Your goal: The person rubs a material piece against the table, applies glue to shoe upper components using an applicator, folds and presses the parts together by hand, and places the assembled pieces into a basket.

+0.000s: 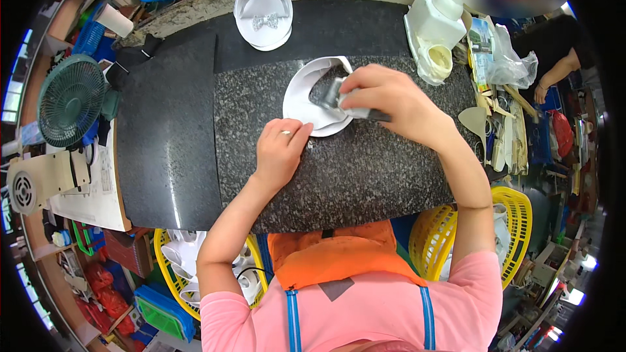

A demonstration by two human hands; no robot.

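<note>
A white shoe upper [298,99], curved into an open loop, lies on the speckled black stone slab [339,182] before me. My left hand [279,151] rests at its near left edge, with thumb and fingers closed together on the rim. Above its right side, my right hand [399,105] grips a grey metallic tool [331,94] with a dark end. Motion blurs the tool, so its exact kind cannot be made out. Farther back on the bench sits a second white upper [251,29], bearing a glittery silver bow [265,21].
A white pot [433,23] with a cream-coloured cup stands at the back right, near hand tools and a scoop-like piece [473,120]. Yellow baskets [515,248] holding white pieces flank me. A green fan [72,100] is at left. Another person's arm [559,75] shows at far right.
</note>
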